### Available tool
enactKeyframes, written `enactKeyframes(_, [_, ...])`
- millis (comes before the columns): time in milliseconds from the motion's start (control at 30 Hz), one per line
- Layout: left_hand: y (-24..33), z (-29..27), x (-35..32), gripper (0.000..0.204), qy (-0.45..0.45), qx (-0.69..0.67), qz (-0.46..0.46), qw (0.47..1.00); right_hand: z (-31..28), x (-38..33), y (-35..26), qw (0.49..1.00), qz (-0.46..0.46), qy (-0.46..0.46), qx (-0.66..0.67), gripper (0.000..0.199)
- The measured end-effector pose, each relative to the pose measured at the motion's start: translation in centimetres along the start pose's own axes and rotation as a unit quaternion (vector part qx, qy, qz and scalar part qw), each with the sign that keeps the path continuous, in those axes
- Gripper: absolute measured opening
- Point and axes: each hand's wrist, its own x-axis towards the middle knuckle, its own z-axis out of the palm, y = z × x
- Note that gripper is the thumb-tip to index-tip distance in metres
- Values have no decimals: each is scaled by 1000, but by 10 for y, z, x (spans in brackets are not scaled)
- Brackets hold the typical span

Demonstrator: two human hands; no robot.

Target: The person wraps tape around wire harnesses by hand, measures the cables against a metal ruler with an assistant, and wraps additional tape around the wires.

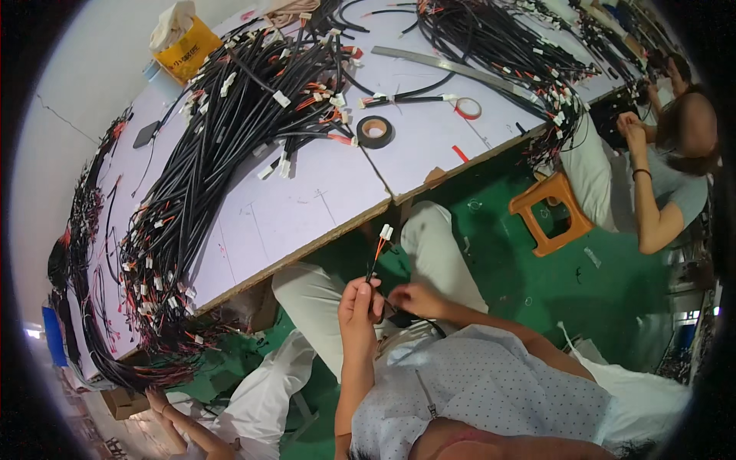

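My left hand is closed around a thin black cable above my lap. From the top of the grip, orange and dark wires rise to a white connector. Just to the right, close to the lower part of this cable, is my right hand with its fingers curled in. What sits between those fingers is too small to make out. More black cable bends across my lap below both hands.
The white table bears a large heap of black cables, a black tape roll, a steel ruler and a red-edged tape roll. An orange stool stands right. Co-workers sit at both sides.
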Motion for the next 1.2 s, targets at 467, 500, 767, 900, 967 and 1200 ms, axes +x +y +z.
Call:
enactKeyframes(467, [1,0,0,22,-13,-4,-5,1000,20,11,27,993,-31,-95,-67,18])
enactKeyframes(500, [1,0,0,22,-10,-3,-5,1000,19,10,26,991,-28,-96,-87,18])
enactKeyframes(767, [0,-4,-1,23,5,30,19,999,22,11,39,993,-67,-55,-75,18])
enactKeyframes(900, [2,-5,-4,23,13,40,23,999,24,13,39,994,-47,-83,-55,18])
enactKeyframes(967, [0,-7,-4,23,15,38,22,999,23,12,33,994,-34,-81,-63,20])
enactKeyframes(1200, [0,-8,-5,23,5,25,26,999,25,12,43,994,-34,-74,-68,21])
